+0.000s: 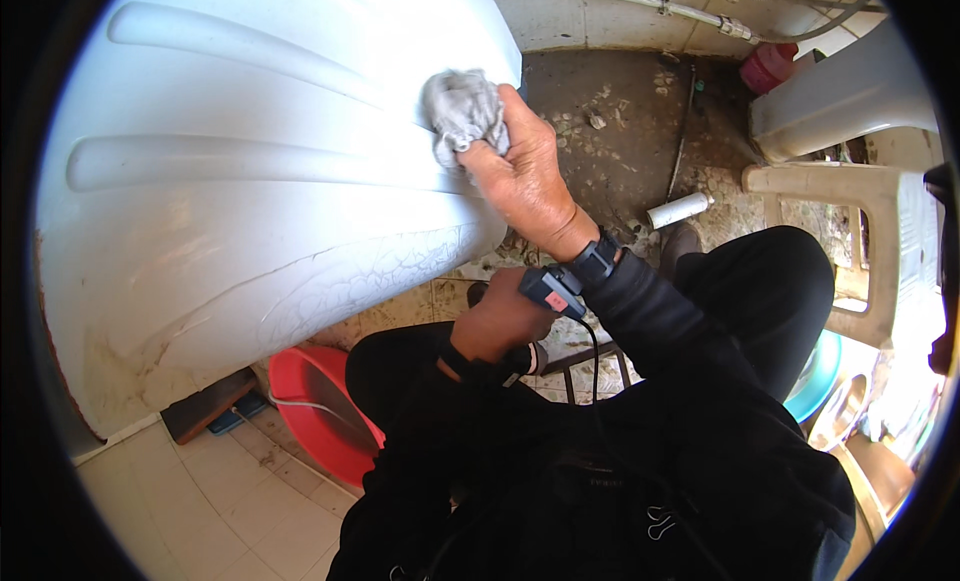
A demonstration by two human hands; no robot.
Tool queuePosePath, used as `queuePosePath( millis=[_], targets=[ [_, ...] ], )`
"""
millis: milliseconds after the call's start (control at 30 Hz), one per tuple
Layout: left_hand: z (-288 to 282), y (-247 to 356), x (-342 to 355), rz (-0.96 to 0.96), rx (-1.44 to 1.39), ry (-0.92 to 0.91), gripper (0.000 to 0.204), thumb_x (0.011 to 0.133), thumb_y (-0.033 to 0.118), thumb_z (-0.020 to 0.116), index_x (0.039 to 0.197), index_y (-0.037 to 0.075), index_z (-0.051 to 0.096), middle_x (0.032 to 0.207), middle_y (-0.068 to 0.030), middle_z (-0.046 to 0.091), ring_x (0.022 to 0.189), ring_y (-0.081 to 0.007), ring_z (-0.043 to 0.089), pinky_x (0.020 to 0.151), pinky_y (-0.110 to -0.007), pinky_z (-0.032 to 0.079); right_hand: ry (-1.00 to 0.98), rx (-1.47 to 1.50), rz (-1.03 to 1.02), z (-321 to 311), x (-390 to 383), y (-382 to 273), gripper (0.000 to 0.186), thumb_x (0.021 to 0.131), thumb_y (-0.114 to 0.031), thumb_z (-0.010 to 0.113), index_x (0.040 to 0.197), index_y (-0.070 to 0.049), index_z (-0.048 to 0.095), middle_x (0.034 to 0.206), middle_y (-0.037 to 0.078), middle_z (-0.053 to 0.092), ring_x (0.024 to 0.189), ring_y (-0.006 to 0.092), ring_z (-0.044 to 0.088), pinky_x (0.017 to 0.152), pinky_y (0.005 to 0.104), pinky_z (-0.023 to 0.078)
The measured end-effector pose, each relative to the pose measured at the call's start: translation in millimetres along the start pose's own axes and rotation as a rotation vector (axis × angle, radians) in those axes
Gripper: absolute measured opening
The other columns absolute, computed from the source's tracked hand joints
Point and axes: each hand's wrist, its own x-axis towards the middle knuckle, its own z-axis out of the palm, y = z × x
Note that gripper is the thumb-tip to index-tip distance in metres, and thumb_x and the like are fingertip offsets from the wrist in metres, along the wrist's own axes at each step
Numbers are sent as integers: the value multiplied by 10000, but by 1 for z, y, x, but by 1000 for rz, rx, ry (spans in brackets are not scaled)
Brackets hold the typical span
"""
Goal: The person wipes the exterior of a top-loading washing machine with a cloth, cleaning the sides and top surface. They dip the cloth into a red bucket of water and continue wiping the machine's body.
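My right hand (525,171) is closed on a crumpled grey cloth (463,116), which it holds against a large white panel (280,111) with long moulded ridges, like the side of an appliance. Smudges and fine crackled marks show on the lower part of the panel (370,271). Below the right wrist, above my lap, is my left hand (500,316); it is blurred and its fingers are partly hidden, so I cannot tell whether they are closed. A small black device (553,291) with a cable sits by my right wrist strap (597,258).
Left of my legs stands a red basin (320,411) with a pale hose (305,403) over it. A white cylinder (678,210) lies on the dirty wet floor (600,101). A beige plastic stool (870,191) and a teal basin (818,376) are at right; pipes (660,3) run along the back wall.
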Motion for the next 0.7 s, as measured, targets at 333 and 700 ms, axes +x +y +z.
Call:
queuePosePath(
  millis=[333, 700],
  targets=[
    [13, -4, 17, 106, 360, -69, 158, 898, 112, 695, 1040, 78, 753, 1061, -186, 789, 1011, -418, 766, 844, -516, 619, 88, -169, 252, -28, -44, 105, 328, 909, -86, 729, 1215, 13, 663, 1115, 274, 719, 1021, 467, 722, 881, 468, 582],
    [-18, 8, 23, -93, 423, 187, 305, 973, 299, 718, 1127, 36, 716, 1046, -208, 774, 971, -449, 753, 833, -572, 588, 80, -481, 464, -77, 21, 52, 286, 831, -37, 761, 1104, 44, 733, 950, 179, 790, 873, 258, 781, 784, 389, 623]
  ],
)
